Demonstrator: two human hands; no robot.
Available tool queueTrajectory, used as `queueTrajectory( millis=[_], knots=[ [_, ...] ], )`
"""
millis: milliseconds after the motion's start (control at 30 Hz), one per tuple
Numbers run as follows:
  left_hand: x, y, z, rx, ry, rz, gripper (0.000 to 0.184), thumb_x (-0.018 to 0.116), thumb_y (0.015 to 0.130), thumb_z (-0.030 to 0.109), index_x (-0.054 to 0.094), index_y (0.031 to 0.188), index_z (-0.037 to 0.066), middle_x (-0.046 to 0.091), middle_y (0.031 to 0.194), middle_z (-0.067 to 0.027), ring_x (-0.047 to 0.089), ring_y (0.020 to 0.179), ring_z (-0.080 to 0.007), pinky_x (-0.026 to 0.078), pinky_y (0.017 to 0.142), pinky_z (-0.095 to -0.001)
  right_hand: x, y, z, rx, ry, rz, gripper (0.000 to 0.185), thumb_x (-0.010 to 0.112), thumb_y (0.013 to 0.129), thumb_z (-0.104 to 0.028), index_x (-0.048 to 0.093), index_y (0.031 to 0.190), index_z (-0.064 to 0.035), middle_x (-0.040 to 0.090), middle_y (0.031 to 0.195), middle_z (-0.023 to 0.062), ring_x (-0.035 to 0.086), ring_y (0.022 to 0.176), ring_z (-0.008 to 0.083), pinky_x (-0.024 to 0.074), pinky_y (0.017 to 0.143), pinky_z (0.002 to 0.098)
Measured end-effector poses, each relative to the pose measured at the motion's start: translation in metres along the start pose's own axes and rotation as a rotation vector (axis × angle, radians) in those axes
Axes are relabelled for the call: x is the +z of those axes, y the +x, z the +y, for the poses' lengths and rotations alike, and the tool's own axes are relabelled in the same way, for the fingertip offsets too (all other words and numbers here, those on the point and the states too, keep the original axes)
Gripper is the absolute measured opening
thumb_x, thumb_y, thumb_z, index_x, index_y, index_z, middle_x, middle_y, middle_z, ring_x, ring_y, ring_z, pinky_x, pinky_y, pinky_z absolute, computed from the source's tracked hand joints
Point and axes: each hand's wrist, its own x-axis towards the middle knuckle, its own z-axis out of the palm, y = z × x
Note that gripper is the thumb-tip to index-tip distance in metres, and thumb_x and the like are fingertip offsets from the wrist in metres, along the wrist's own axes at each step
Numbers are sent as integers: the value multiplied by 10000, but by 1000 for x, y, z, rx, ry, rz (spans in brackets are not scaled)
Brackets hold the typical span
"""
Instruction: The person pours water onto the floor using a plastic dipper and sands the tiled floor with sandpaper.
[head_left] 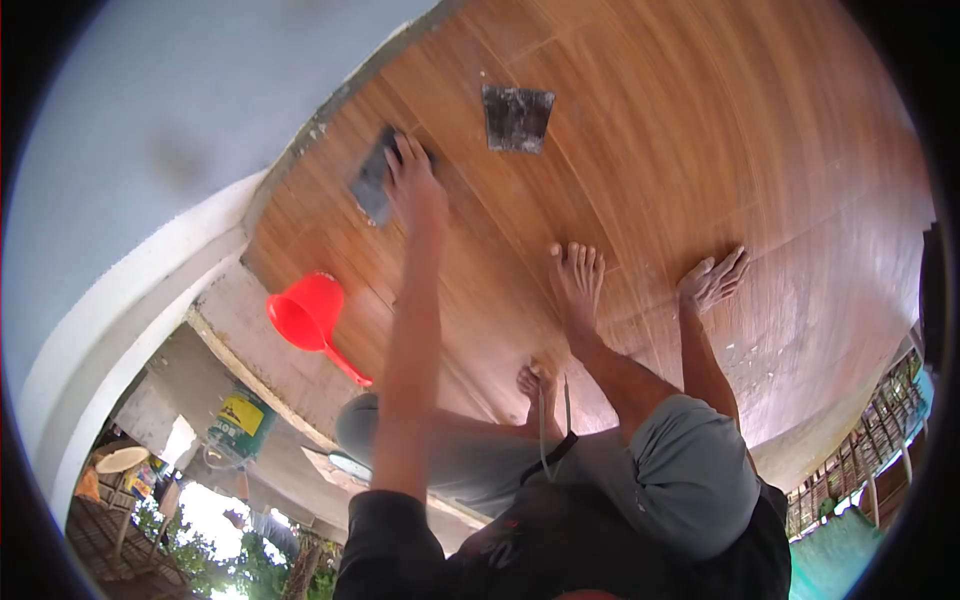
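My left hand (415, 187) is stretched forward over a dark, flat, rectangular piece (371, 188) that lies on the wood-patterned floor (650, 130) near the wall edge. Its fingers rest on the piece's upper end; the piece looks slightly blurred. A second dark piece (517, 119), smeared with whitish residue, lies flat to the right of that hand, untouched. My right hand (714, 280) rests palm down on the floor at the right, beside my bare foot (578, 280), with its fingers stretched out and nothing visible in it.
A red dipper (308, 308) lies at the left by the floor's edge. Beyond that edge stands a green and yellow bucket (240, 420). A pale blue wall (180, 120) rises at the upper left. My other foot (538, 380) is tucked close. A lattice fence (860, 450) is at the lower right.
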Motion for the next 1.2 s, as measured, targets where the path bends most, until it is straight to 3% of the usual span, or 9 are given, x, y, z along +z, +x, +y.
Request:
queueTrajectory(
  millis=[67,167,467,600,767,833,1000,1067,1200],
  knots=[
    [-61,-46,57,-18,201,-335,547,486,935,125,411,1474,62,366,1563,-95,384,1412,-328,398,1071,-446,0,-2,3,0,7,0,245,452,958,-158,463,1184,-63,523,1142,177,501,1132,375,388,1013,536],
    [-35,-69,50,48,112,-100,561,496,938,141,394,1484,64,368,1561,-95,380,1416,-334,385,1086,-441,0,-3,3,-4,10,10,313,422,967,-220,440,1231,-53,489,1198,195,468,1172,392,370,1027,550],
    [-59,-76,73,50,5,-263,557,500,912,72,413,1460,20,357,1561,-136,382,1415,-335,327,1128,-455,0,-6,6,16,24,44,540,331,993,-405,371,1374,-23,388,1366,247,370,1291,444,315,1072,591],
    [-72,22,47,85,9,-91,583,506,900,66,395,1470,18,349,1562,-151,359,1425,-355,331,1132,-454,0,-9,14,40,95,75,646,291,1005,-487,341,1437,-10,343,1441,271,327,1344,467,291,1091,609],
    [-64,-79,71,107,0,-248,548,471,902,31,414,1446,-15,367,1542,-177,358,1421,-361,345,1125,-466,27,-42,220,779,-144,431,779,241,1019,-590,302,1516,6,287,1534,300,273,1410,496,261,1116,632],
    [-61,-72,65,149,-9,-164,542,475,904,35,417,1440,-22,369,1538,-184,361,1419,-361,357,1116,-465,71,-40,246,790,-383,331,782,242,1018,-592,295,1519,6,282,1536,300,269,1410,498,258,1117,634],
    [-62,21,34,59,-2,-85,565,509,899,65,411,1450,-7,357,1546,-182,365,1416,-371,361,1121,-460,29,-7,35,136,-17,148,741,263,1009,-555,306,1499,-1,298,1513,289,283,1396,488,264,1111,627],
    [-66,-50,69,49,104,-320,530,465,911,18,419,1438,-22,355,1540,-190,395,1391,-382,369,1117,-452,23,-4,17,75,-3,114,724,271,1005,-540,311,1491,-4,304,1504,285,288,1390,484,267,1109,624],
    [-64,-42,47,117,45,-111,552,512,900,55,416,1436,-34,360,1534,-185,417,1374,-379,394,1103,-433,22,-5,15,53,-6,87,692,288,998,-511,320,1475,-11,317,1486,276,299,1378,475,272,1104,619]
  ],
)
